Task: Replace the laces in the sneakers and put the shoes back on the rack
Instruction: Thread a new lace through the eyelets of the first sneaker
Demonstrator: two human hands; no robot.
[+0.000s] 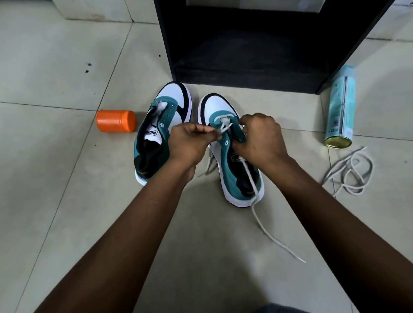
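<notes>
Threading is underway on the right sneaker (234, 154), which stands on the floor tiles (54, 167) just near of the black shoe rack (254, 55), toe pointing at it, handy for shelving later. The left hand (190, 142) has its grip pinched on the white lace (223, 128) at the far eyelets, drawing it across. The right hand (260, 138) curls its grip round the teal eyelet flap, steadying it. Beside it the left sneaker (159, 130) sits unlaced, with a spare lace (348, 173) coiled at right.
</notes>
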